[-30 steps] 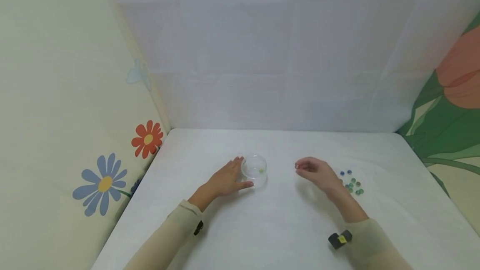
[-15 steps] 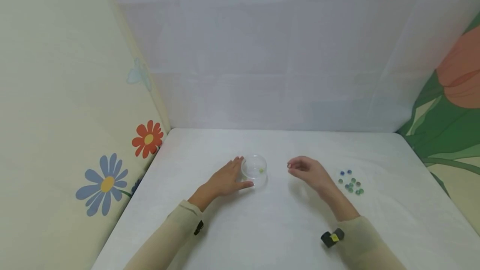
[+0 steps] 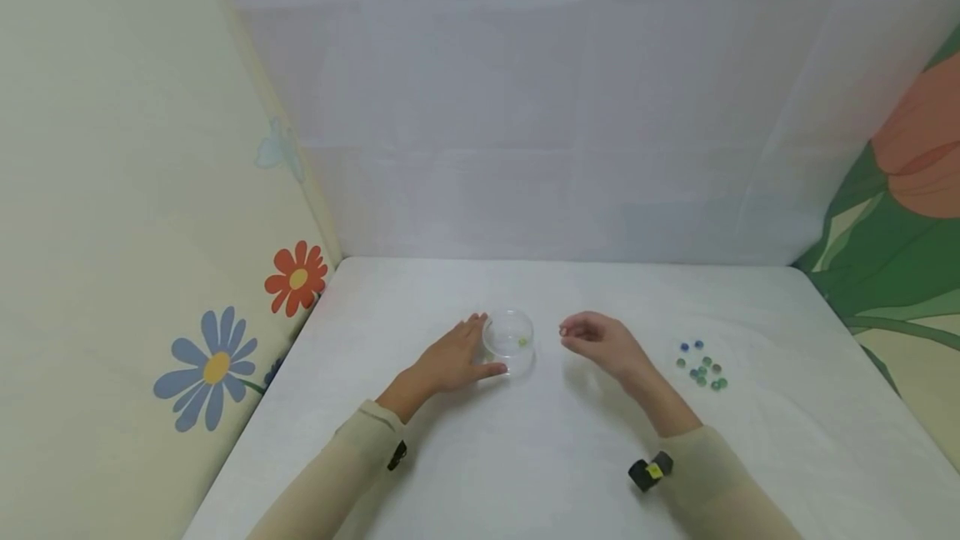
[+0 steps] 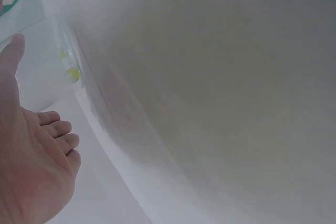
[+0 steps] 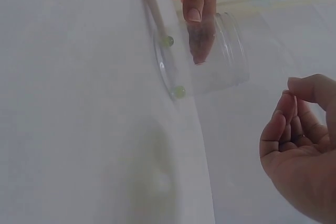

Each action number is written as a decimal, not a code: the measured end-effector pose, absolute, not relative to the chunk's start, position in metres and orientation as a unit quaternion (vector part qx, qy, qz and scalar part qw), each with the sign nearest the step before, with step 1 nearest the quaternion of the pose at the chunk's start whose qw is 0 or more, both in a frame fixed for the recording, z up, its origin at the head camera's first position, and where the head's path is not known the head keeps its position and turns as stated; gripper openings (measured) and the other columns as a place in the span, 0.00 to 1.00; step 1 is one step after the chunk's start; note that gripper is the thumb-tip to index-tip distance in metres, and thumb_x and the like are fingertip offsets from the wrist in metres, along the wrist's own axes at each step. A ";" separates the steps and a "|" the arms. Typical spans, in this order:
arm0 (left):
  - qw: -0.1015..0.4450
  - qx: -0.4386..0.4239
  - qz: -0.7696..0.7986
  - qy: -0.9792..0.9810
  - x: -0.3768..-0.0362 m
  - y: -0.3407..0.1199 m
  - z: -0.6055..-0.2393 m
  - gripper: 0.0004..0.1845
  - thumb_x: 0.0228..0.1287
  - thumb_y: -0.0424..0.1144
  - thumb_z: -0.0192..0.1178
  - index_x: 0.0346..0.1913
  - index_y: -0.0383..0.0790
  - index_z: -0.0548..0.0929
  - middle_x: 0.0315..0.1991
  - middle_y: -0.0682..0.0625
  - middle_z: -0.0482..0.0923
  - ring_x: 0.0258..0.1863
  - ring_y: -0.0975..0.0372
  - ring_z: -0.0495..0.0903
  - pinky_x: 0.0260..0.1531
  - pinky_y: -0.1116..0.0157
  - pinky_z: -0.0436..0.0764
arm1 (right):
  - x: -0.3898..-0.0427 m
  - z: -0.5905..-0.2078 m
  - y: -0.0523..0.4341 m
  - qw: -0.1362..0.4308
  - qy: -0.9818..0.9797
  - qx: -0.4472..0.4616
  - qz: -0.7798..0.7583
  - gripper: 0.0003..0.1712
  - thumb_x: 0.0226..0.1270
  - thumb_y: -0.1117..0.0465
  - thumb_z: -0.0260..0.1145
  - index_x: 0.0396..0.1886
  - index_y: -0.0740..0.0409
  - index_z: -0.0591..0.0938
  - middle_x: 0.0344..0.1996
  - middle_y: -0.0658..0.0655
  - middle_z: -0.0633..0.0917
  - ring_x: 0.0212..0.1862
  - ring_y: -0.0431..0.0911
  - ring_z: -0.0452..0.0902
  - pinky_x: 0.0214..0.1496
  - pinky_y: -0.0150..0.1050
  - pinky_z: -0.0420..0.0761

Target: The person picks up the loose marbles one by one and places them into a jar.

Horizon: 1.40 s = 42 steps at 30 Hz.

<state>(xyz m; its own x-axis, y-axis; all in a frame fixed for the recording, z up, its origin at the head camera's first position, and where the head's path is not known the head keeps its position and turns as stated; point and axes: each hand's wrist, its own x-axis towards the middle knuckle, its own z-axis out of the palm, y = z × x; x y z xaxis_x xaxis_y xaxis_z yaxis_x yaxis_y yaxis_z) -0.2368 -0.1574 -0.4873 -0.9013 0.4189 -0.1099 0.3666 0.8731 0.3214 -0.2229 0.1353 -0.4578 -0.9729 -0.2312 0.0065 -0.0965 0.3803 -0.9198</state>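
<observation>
A clear round jar (image 3: 517,325) stands upright on the white table. Two yellow-green marbles lie at its bottom, one nearer the right wrist camera (image 5: 179,92) and another marble (image 5: 167,41) farther off. My left hand (image 3: 448,359) holds the jar from its left, thumb along the near side and fingers at the back. Just right of the jar, above the tabletop, is my right hand (image 3: 602,344). Its thumb and index fingertips pinch a small marble (image 3: 563,331), mostly hidden by the fingers; the other fingers curl loosely inward.
Several blue, green and brownish marbles (image 3: 702,381) lie loose on the table to the right of the right hand. A white cloth backdrop (image 3: 465,123) rises behind the table (image 3: 450,457). Flower-patterned cloth (image 3: 216,367) hangs at the left side.
My right hand has moved left toward the jar, still pinching the small marble, uncovering more of the loose marbles. The left hand and jar have stayed put.
</observation>
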 end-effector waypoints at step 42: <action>0.084 0.215 0.165 0.959 -0.240 -0.159 -0.489 0.56 0.66 0.72 0.54 0.81 0.33 0.49 0.81 0.41 0.49 0.81 0.48 0.48 0.79 0.50 0.53 | -0.235 -0.453 0.083 0.083 0.831 -0.111 -0.538 0.11 0.67 0.62 0.72 0.48 0.55 0.85 0.41 0.52 0.87 0.46 0.46 0.82 0.53 0.45 0.84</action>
